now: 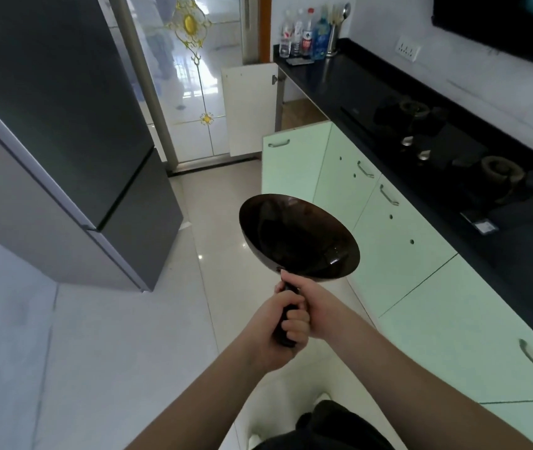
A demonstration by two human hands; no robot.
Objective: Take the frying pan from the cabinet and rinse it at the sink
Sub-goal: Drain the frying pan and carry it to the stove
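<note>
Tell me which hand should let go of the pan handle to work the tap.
Right, probably. The right hand is on the counter side. The left hand wraps the frying pan handle lower down and could carry it alone. No sink or tap is in view.

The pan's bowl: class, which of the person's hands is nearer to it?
Right. The right hand grips the handle just below the frying pan bowl; the left hand grips lower, at the handle's end.

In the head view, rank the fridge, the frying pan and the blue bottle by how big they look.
1. fridge
2. frying pan, enlarged by nearness to the camera
3. blue bottle, far off on the counter
</note>
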